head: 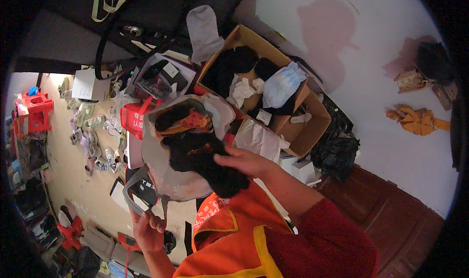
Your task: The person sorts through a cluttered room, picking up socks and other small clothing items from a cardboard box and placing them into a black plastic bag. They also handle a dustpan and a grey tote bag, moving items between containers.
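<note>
My left hand (148,226) is curled around a grey handle (133,190) of a pale cloth bag (155,157). The bag hangs with its mouth turned up towards me. Inside it are dark things and something with an orange and red pattern (192,122). My right hand (245,162) holds a black, soft-looking fabric item (199,157), perhaps a sock, across the bag's front rim. The fingers under the black item are partly hidden. Beyond the bag stands a cardboard box (315,128) with black items, crumpled white paper (243,91) and a pale blue plastic-wrapped bundle (284,85).
A grey sock (205,32) lies beside the cardboard box. Left of it is a white box (183,67) with dark contents. A red bag (132,118) stands by the cloth bag. Several shoes (93,144) and a red plastic stool (40,109) are on the floor. A black plastic bag (337,157) sits near the wall.
</note>
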A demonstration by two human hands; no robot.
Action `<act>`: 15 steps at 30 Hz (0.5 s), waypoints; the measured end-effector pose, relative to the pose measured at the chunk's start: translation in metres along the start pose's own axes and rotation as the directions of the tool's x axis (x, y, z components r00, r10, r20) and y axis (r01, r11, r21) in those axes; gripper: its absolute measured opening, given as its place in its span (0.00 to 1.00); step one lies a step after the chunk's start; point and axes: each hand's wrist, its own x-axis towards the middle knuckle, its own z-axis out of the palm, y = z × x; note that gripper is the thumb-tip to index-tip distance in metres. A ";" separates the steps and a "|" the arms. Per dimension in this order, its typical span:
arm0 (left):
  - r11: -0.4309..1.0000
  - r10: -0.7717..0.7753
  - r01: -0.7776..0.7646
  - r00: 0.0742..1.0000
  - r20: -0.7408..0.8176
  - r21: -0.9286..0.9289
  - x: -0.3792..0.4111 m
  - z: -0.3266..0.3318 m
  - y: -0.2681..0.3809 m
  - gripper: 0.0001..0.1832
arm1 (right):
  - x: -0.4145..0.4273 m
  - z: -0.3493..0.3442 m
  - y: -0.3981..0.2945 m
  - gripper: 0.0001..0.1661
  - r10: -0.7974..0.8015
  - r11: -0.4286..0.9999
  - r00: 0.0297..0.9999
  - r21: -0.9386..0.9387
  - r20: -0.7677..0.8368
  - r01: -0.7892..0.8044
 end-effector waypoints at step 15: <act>0.998 0.063 -0.066 0.981 -0.185 -0.011 -0.012 -0.001 -0.013 0.32 | 0.228 -0.165 -0.007 0.35 -0.045 0.999 0.578 -0.044 -0.815 0.016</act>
